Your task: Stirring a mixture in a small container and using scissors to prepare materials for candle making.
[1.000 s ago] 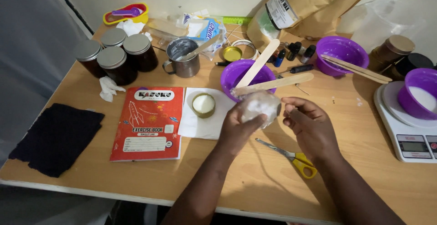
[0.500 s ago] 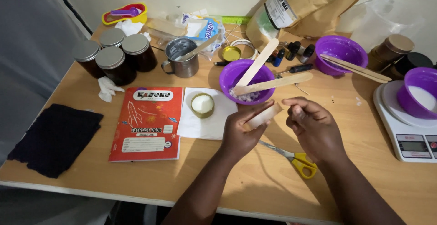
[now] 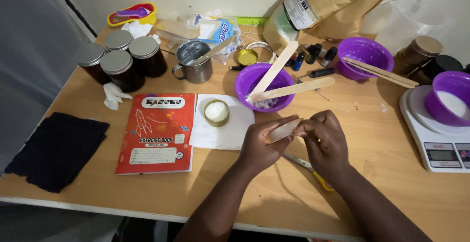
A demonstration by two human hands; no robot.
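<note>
Both hands meet over the middle of the wooden worktop (image 3: pixel 382 173), and between them sits a small whitish, translucent piece (image 3: pixel 284 129); what it is made of I cannot tell. The left hand (image 3: pixel 262 144) cups it from below, fingers curled around its near side, while the right hand (image 3: pixel 325 141) pinches its far end between thumb and fingertips. The piece is held just above the worktop, right in front of a purple bowl (image 3: pixel 249 83) with two flat wooden sticks (image 3: pixel 289 91) leaning in it. Just left of the hands, a small gold tin filled with white wax (image 3: pixel 216 112) rests on a white paper napkin (image 3: pixel 230 134), beside a red exercise book (image 3: pixel 156 132). Yellow-handled scissors (image 3: pixel 316 173) lie partly under the right wrist. Further right, a white kitchen scale (image 3: pixel 435 144) carries another purple bowl (image 3: pixel 443 95). At the back left stand three dark lidded jars (image 3: pixel 120 60) and a metal mug (image 3: pixel 193 63).
</note>
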